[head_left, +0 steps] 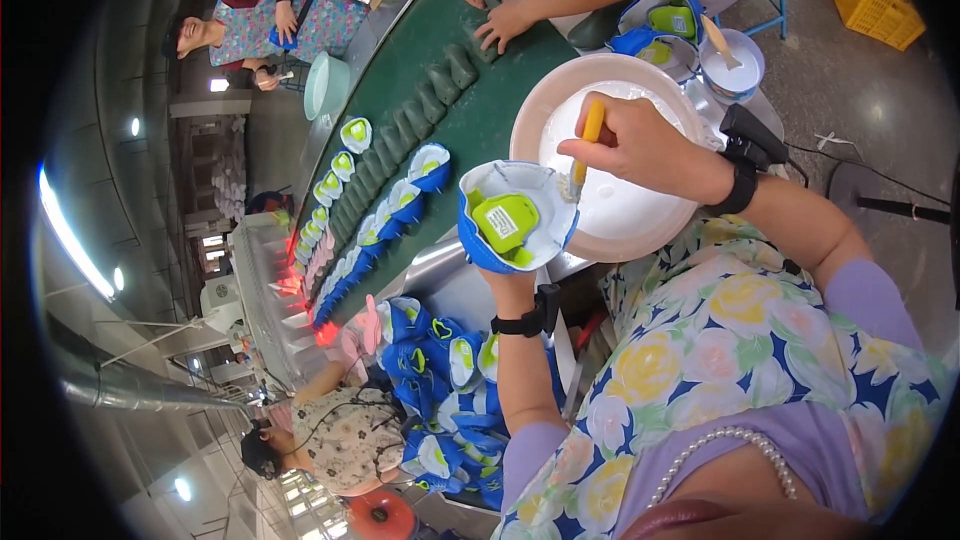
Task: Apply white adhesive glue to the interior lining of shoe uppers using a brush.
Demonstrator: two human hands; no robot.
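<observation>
My left hand [508, 283] holds up a blue shoe upper [513, 212] with a white lining. Its open underside faces me, and a lime-green piece with a white label shows inside. The fingers of that hand are mostly hidden behind the upper. Between the closed fingers of my right hand [632, 140] is a brush [592, 130] with a yellow handle, its bristles touching the right edge of the lining. Below that hand stands a large pale pink basin [528, 118] of white liquid, partly covered by the upper and my forearm.
A green conveyor belt [395, 90] carries rows of grey shoe lasts [420, 112] and blue uppers [400, 202]. Blue uppers are piled [440, 360] at my left. Beyond the basin, a white bucket [740, 70] holds another brush. A co-worker's hands [510, 22] touch lasts across the belt.
</observation>
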